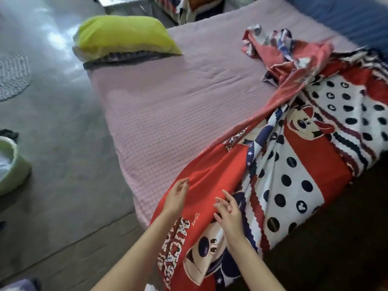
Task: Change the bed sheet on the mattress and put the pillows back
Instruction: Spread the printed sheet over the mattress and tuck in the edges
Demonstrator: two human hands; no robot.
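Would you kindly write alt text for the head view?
Two open hands, left and right, reach over a red cartoon sheet bunched across the right side of a pink mattress. A green pillow lies at its far corner.

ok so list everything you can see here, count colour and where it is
mattress: one, pink checked cover, fills the middle of the view
bed sheet: one, red, white and navy cartoon print with black dots, bunched along the right side of the mattress
pillow: one, yellow-green, far left corner of the mattress, on something dark and striped
round mat: one, pale grey, on the floor at the left edge
bin: one, light green, on the floor at left, partly cut off
floor: grey, left of the mattress
left hand: one, fingers relaxed, at the red sheet's near edge
right hand: one, fingers loosely spread, over the sheet
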